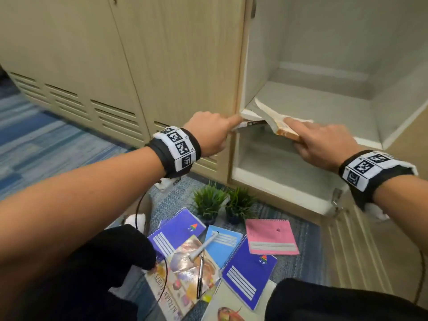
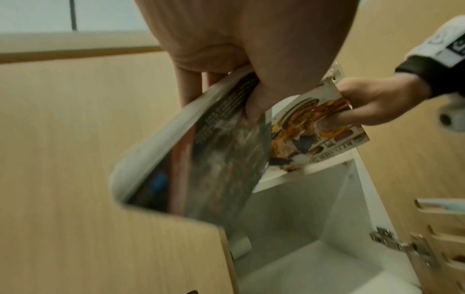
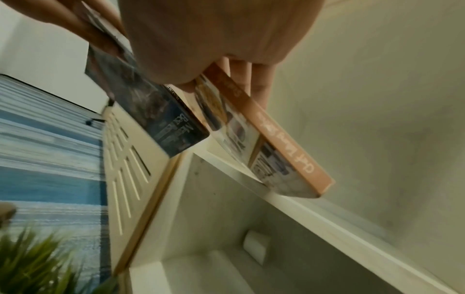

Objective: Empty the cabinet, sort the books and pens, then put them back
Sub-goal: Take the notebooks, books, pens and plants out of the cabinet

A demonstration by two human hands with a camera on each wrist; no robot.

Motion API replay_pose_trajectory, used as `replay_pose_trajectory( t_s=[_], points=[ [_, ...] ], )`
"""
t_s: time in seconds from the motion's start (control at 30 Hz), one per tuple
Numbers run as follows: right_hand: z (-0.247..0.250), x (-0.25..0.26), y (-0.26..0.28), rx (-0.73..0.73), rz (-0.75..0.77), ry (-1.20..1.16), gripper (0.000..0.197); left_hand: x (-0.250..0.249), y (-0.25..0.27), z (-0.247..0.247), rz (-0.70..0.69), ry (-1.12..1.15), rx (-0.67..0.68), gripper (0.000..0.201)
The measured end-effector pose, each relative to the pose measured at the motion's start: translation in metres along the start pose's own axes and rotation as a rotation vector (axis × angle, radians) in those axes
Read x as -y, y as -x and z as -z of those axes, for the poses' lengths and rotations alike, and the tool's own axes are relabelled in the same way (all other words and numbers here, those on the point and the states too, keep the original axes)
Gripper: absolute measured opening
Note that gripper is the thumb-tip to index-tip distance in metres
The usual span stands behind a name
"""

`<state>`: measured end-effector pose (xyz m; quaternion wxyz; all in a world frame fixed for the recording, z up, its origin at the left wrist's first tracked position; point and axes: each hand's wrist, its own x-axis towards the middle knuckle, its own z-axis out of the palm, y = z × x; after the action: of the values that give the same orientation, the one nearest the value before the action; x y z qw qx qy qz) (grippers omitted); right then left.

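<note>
The left hand [image 1: 209, 133] grips a dark-covered book [image 2: 221, 151] at the front left corner of the cabinet shelf [image 1: 324, 105]. Just to its right, the right hand [image 1: 324, 144] grips an orange-spined cookbook [image 3: 281, 127], tilted over the shelf's front edge. Below, notebooks [image 1: 250, 276] and a pen [image 1: 200, 278] lie on the floor.
</note>
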<state>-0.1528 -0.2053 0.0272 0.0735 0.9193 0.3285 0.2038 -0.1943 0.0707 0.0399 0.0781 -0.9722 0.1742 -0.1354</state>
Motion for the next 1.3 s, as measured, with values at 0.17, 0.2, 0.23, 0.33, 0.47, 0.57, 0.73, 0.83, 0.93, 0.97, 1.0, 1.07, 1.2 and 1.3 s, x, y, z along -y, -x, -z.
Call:
replay_pose_trajectory(
  t_s=[0.17, 0.2, 0.23, 0.33, 0.47, 0.57, 0.73, 0.83, 0.93, 0.97, 1.0, 1.07, 1.2, 1.3],
  points=[
    [0.019, 0.055, -0.030, -0.094, 0.247, -0.084, 0.042, 0.047, 0.039, 0.005, 0.277, 0.169, 0.116, 0.029],
    [0.022, 0.069, -0.038, -0.085, 0.256, -0.117, 0.040, 0.059, 0.040, 0.001, 0.331, 0.170, 0.179, 0.029],
    [0.022, 0.084, -0.045, -0.076, 0.248, -0.155, 0.038, 0.072, 0.039, -0.006, 0.379, 0.167, 0.248, 0.028],
    [0.009, 0.127, -0.072, -0.044, 0.150, -0.300, 0.032, 0.111, 0.038, -0.035, 0.490, 0.160, 0.376, 0.021],
    [-0.035, 0.179, -0.119, 0.053, -0.018, -0.591, 0.025, 0.160, 0.053, -0.094, 0.644, 0.216, 0.420, 0.026],
    [-0.085, 0.213, -0.158, 0.128, -0.130, -0.758, 0.024, 0.189, 0.066, -0.143, 0.749, 0.269, 0.483, 0.035],
    [-0.154, 0.250, -0.207, 0.293, -0.323, -0.969, 0.027, 0.223, 0.081, -0.207, 0.910, 0.376, 0.527, 0.014],
    [-0.190, 0.267, -0.222, 0.370, -0.419, -1.043, 0.031, 0.230, 0.089, -0.234, 0.986, 0.444, 0.490, 0.008],
    [-0.219, 0.280, -0.227, 0.403, -0.560, -1.126, 0.027, 0.236, 0.099, -0.259, 1.059, 0.531, 0.424, 0.019],
    [-0.225, 0.282, -0.229, 0.412, -0.610, -1.163, 0.026, 0.237, 0.100, -0.262, 1.084, 0.548, 0.418, 0.023],
    [-0.230, 0.285, -0.230, 0.429, -0.660, -1.195, 0.025, 0.239, 0.103, -0.267, 1.110, 0.566, 0.422, 0.024],
    [-0.241, 0.291, -0.232, 0.460, -0.717, -1.220, 0.023, 0.238, 0.107, -0.274, 1.153, 0.592, 0.428, 0.026],
    [-0.260, 0.293, -0.232, 0.501, -0.828, -1.245, 0.035, 0.237, 0.112, -0.288, 1.229, 0.687, 0.431, 0.030],
    [-0.271, 0.289, -0.225, 0.555, -0.919, -1.245, 0.052, 0.238, 0.124, -0.304, 1.329, 0.860, 0.409, 0.025]
  ],
)
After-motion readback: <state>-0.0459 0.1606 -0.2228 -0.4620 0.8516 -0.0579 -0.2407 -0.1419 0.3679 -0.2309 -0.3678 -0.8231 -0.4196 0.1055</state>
